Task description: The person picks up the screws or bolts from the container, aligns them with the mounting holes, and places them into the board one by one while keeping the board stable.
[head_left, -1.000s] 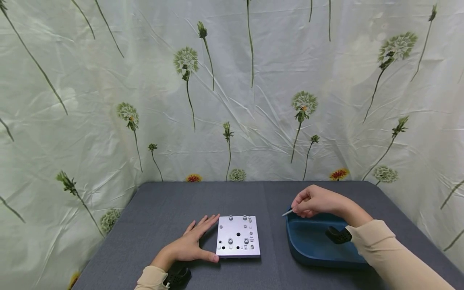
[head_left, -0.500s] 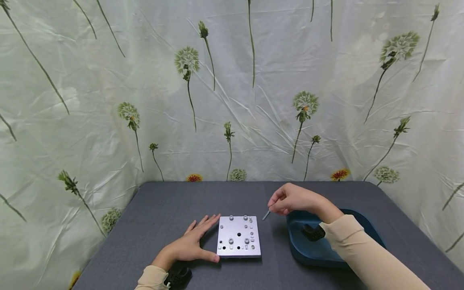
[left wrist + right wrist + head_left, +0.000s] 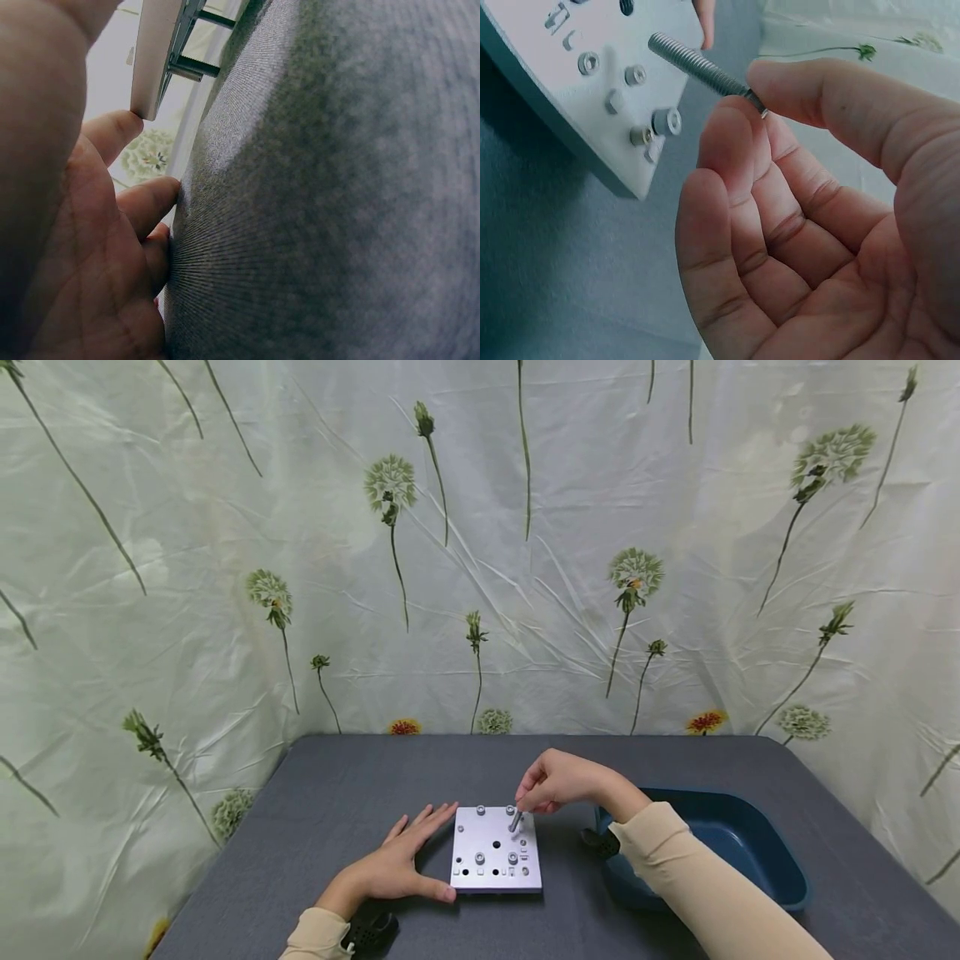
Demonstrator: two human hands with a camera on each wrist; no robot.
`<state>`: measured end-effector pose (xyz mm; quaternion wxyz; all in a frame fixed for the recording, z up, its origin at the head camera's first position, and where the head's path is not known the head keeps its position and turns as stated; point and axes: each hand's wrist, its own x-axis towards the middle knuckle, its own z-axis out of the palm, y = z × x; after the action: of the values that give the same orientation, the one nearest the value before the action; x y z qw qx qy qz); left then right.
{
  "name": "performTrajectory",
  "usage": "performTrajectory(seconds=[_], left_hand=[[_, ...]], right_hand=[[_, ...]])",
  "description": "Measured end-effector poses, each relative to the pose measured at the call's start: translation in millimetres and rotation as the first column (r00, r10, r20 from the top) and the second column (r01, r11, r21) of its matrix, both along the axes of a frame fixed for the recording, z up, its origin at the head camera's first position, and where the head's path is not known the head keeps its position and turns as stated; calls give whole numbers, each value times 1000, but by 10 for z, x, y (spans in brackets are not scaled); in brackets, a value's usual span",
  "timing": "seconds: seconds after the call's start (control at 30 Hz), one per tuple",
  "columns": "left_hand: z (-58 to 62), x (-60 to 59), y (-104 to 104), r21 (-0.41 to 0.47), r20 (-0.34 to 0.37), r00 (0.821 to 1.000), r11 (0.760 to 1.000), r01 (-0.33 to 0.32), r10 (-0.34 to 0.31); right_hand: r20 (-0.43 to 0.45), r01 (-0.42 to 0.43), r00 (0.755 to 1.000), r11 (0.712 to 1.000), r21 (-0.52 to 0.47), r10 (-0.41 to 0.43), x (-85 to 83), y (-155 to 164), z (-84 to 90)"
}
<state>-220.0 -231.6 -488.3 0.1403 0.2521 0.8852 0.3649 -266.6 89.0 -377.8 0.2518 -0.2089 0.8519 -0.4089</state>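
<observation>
A silvery metal plate [image 3: 491, 852] with several socket-head screws and dark holes lies mid-table. My left hand [image 3: 401, 864] is spread along its left side, thumb at the near corner and forefinger at the far one. In the left wrist view, threaded shanks [image 3: 196, 66] stick out beneath the plate. Over the plate's far right part, my right hand [image 3: 558, 783] pinches a threaded screw [image 3: 515, 821] by one end. In the right wrist view, the screw [image 3: 701, 69] lies between thumb and fingertips, its free threaded end pointing toward the plate; its held end is mostly covered.
To the right of the plate stands a dark blue tray [image 3: 795, 893], partly hidden by the right forearm. Grey cloth [image 3: 360, 777] covers the table. Behind it hangs a pale curtain [image 3: 465, 568] with a dandelion print.
My right hand has moved left from above the tray to over the plate, carrying the screw and tipping it from nearly level to steeper. The left hand has stayed by the plate.
</observation>
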Motion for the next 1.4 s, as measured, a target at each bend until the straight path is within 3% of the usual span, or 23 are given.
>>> performTrajectory(seconds=[0.6,1.4], left_hand=[[26,-4,4,-12,3,1000,1000,3,-3],[17,-15,-5,-13,5,1000,1000,11,-11]], right_hand=[[3,-28,1000,999,32,28,45,-319,-106],[31,-13,999,1000,25,12,70,-418,-115]])
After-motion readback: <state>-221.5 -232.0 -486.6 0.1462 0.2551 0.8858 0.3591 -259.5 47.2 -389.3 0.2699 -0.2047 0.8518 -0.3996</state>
